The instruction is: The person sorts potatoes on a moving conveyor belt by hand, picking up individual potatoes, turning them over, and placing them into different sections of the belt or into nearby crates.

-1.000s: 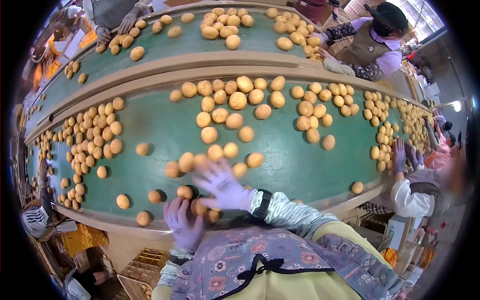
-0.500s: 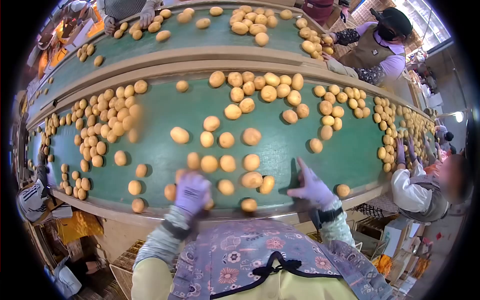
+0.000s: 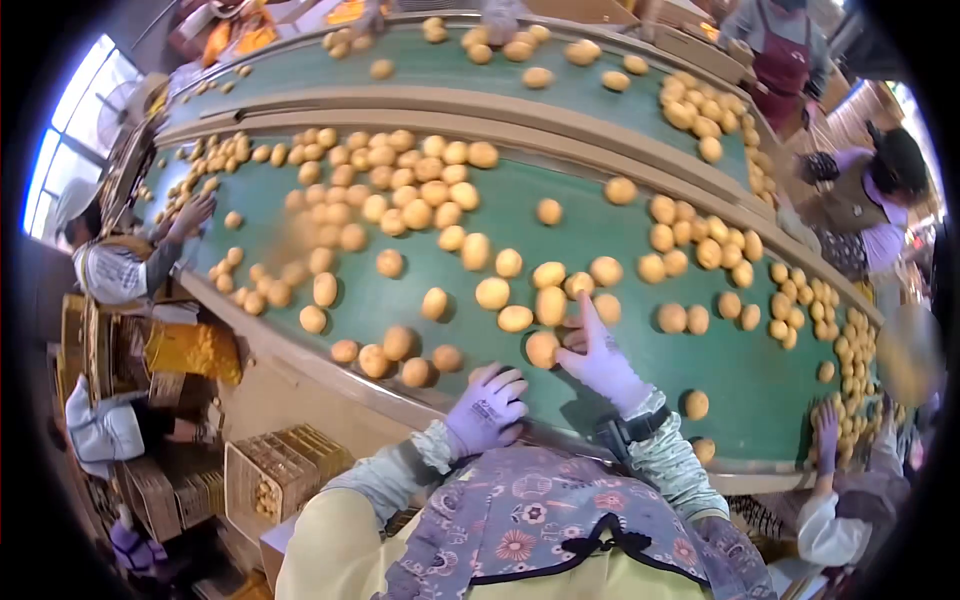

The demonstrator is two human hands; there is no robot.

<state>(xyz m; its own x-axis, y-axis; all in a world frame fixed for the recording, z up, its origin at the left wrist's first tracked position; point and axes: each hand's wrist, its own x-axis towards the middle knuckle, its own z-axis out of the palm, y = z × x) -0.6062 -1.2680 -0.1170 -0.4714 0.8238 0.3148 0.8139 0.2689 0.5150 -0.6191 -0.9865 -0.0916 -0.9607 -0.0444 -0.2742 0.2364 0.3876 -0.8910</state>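
Note:
Purple gloves cover both my hands. My right hand (image 3: 606, 372) is over the green conveyor belt (image 3: 755, 400), its index finger stretched toward a group of yellow-brown potatoes. By its thumb side lies one potato (image 3: 543, 349), apparently touched by the hand; another potato (image 3: 606, 308) is just beside the index finger. My left hand (image 3: 486, 410) is at the near edge of the belt, fingers bent but apart, with nothing visible in them. Its nearest potato (image 3: 447, 358) lies on the belt a little to the left.
A dense potato pile (image 3: 400, 180) covers the left middle of the belt. Behind a wooden divider (image 3: 400, 100) runs a second belt (image 3: 440, 65) with more potatoes. Co-workers stand on both sides. A crate (image 3: 285, 460) sits on the floor at lower left.
The view has swung to the left. My left hand has drawn back from among the potatoes to the belt's near edge. My right hand has come close to a potato group.

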